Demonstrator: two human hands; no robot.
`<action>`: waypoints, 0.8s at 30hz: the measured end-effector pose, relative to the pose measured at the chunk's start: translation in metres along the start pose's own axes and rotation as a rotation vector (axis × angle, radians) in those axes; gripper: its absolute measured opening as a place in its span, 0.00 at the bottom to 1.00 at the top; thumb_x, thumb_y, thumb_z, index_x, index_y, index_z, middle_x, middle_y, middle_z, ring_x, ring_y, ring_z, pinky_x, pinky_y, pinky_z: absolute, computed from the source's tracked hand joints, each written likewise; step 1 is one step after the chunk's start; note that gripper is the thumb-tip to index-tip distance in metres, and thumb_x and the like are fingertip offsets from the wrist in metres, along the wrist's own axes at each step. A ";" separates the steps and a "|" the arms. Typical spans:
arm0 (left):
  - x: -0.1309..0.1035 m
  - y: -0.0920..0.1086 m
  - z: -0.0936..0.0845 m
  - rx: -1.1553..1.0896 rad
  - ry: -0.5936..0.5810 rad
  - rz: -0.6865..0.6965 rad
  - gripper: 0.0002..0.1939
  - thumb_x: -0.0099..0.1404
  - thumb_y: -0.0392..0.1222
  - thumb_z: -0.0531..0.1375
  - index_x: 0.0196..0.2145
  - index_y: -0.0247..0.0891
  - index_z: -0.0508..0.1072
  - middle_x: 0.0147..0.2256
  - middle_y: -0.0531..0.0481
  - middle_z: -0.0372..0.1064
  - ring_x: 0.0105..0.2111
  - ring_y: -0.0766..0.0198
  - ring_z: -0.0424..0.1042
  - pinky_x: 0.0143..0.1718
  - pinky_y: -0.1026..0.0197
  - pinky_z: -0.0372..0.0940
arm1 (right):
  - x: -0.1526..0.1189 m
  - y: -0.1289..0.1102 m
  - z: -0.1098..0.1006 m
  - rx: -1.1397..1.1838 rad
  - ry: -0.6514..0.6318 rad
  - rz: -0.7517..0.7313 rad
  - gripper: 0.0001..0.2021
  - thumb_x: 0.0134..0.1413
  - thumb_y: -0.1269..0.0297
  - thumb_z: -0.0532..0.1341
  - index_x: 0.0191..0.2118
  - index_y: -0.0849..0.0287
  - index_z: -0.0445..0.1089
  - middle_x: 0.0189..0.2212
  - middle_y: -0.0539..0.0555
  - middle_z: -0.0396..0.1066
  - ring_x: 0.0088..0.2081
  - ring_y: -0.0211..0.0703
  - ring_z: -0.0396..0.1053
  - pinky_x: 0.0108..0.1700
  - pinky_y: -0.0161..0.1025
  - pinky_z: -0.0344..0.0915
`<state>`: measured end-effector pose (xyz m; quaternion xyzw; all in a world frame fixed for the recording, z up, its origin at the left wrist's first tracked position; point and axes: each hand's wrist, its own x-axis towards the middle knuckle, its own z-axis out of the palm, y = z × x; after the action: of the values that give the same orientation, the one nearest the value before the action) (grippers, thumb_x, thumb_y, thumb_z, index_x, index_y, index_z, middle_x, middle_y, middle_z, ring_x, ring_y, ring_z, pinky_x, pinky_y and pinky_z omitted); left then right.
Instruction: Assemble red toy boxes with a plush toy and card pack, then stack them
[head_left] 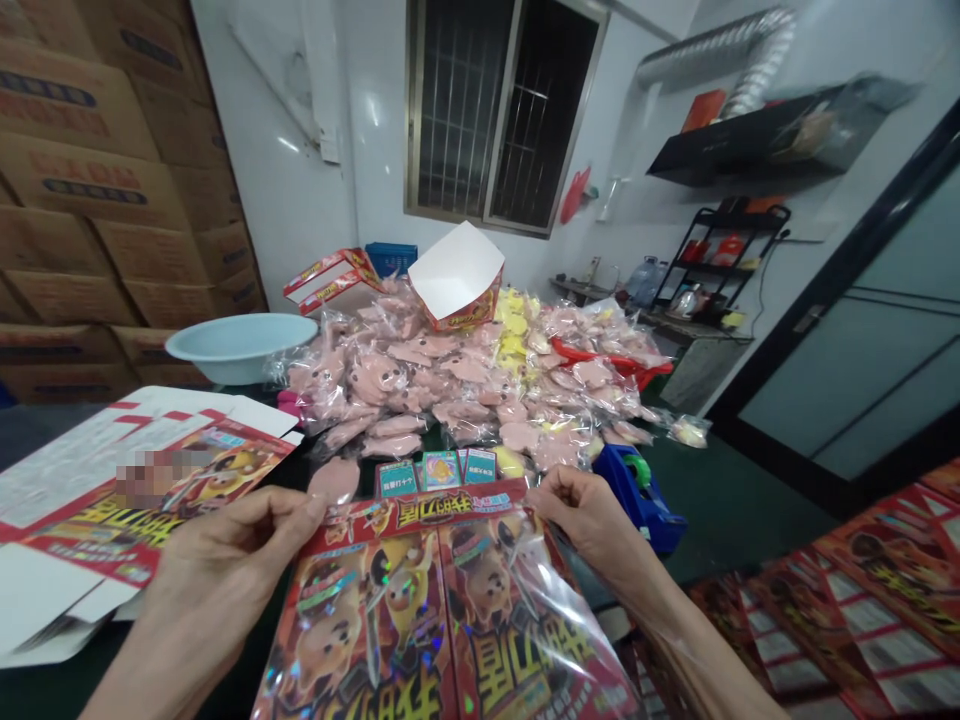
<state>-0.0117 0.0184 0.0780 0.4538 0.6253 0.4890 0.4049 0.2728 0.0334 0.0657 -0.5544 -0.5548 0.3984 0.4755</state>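
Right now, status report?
Left hand and right hand pinching glossy red printed pack by its top edge. Blue plastic tape dispenser beside right hand. Bagged pink pieces heaped ahead.

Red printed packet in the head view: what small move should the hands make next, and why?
Perhaps draw the red printed packet gently taut along its top edge: the left hand and right hand pinch near that edge's ends, and streaky glare on the packet's right half suggests creased film.

Red package (448, 610) — glossy, probably plastic film.
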 end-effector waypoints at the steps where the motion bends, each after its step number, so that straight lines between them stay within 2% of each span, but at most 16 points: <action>1: 0.001 -0.003 -0.001 -0.004 0.003 -0.005 0.19 0.38 0.56 0.67 0.20 0.37 0.71 0.20 0.52 0.70 0.20 0.64 0.66 0.19 0.66 0.61 | 0.001 0.000 0.000 -0.007 0.001 0.002 0.14 0.40 0.60 0.65 0.16 0.60 0.61 0.13 0.44 0.57 0.18 0.30 0.51 0.21 0.31 0.47; 6: 0.009 -0.017 -0.004 -0.014 0.012 -0.012 0.20 0.40 0.57 0.67 0.23 0.38 0.73 0.21 0.52 0.71 0.21 0.65 0.67 0.21 0.67 0.62 | 0.008 0.000 0.001 0.037 -0.020 0.050 0.15 0.38 0.59 0.65 0.16 0.60 0.60 0.13 0.43 0.56 0.18 0.29 0.50 0.20 0.31 0.45; 9: 0.009 -0.014 -0.004 -0.003 0.005 0.000 0.20 0.40 0.58 0.67 0.22 0.38 0.73 0.21 0.52 0.71 0.20 0.65 0.67 0.19 0.67 0.62 | 0.011 -0.003 0.003 0.110 -0.036 0.098 0.15 0.34 0.61 0.67 0.14 0.59 0.59 0.11 0.42 0.54 0.16 0.27 0.47 0.18 0.30 0.41; 14: 0.005 -0.005 -0.002 -0.006 -0.009 -0.027 0.19 0.38 0.56 0.68 0.21 0.39 0.72 0.19 0.52 0.71 0.19 0.64 0.67 0.19 0.66 0.62 | 0.011 -0.003 0.006 0.220 -0.067 0.214 0.16 0.34 0.58 0.66 0.14 0.58 0.58 0.07 0.41 0.54 0.12 0.26 0.45 0.15 0.30 0.35; 20: 0.003 0.000 0.001 -0.014 -0.004 -0.015 0.18 0.39 0.55 0.67 0.19 0.39 0.70 0.18 0.52 0.69 0.18 0.63 0.66 0.17 0.65 0.61 | 0.011 0.008 0.009 0.312 -0.052 0.301 0.15 0.34 0.60 0.65 0.15 0.58 0.58 0.08 0.42 0.57 0.12 0.26 0.50 0.15 0.28 0.44; 24: 0.003 0.004 0.003 0.008 -0.010 0.024 0.16 0.40 0.53 0.66 0.18 0.37 0.69 0.18 0.52 0.68 0.18 0.64 0.66 0.18 0.65 0.60 | 0.009 0.011 0.011 0.467 -0.078 0.283 0.14 0.34 0.61 0.67 0.27 0.57 0.62 0.14 0.43 0.65 0.15 0.31 0.61 0.18 0.29 0.54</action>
<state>-0.0090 0.0223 0.0809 0.4652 0.6197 0.4891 0.4005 0.2656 0.0437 0.0535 -0.4861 -0.3826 0.5991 0.5083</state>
